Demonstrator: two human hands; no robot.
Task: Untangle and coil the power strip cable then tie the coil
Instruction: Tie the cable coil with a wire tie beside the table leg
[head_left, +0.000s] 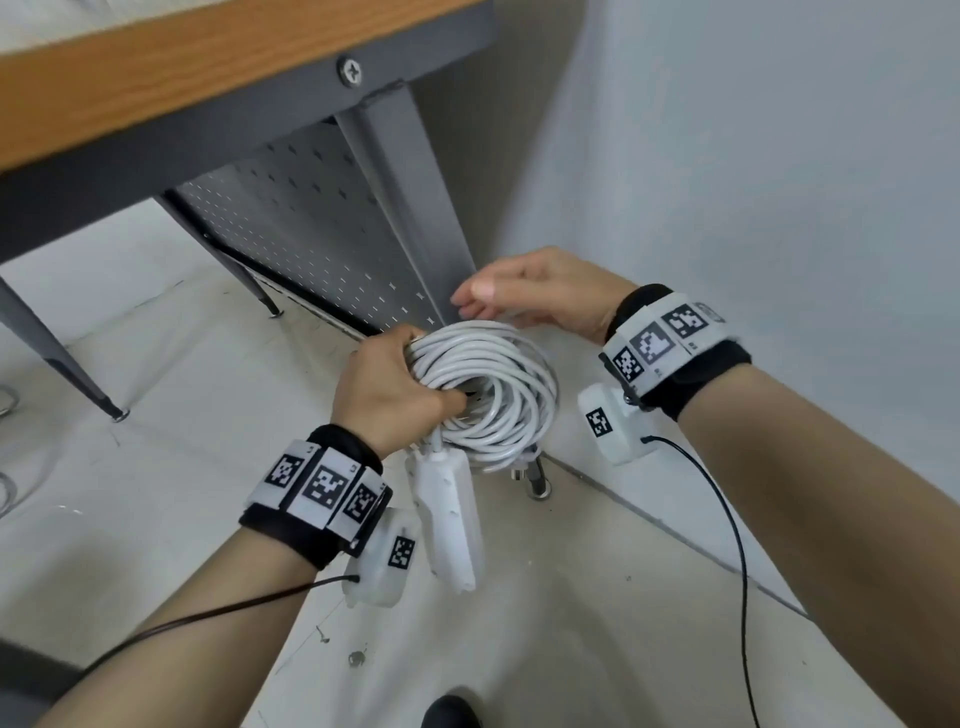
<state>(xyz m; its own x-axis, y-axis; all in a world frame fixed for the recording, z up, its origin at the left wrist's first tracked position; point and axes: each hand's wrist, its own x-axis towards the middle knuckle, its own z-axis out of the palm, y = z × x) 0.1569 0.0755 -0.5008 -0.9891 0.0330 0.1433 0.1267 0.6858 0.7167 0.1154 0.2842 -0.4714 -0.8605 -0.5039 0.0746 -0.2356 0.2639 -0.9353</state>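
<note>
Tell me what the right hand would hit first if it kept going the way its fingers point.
Probably the grey desk leg: the right hand points left toward it, above the cable coil. Depth is unclear.

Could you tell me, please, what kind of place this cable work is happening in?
Probably an office or workroom corner, at floor level beside a desk: a wood-topped desk with grey metal frame, its perforated grey metal back panel, pale floor tiles and a plain white wall.

Left hand (387, 387) grips white cable coil (498, 384); right hand (540, 293) hovers relaxed above it.
</note>
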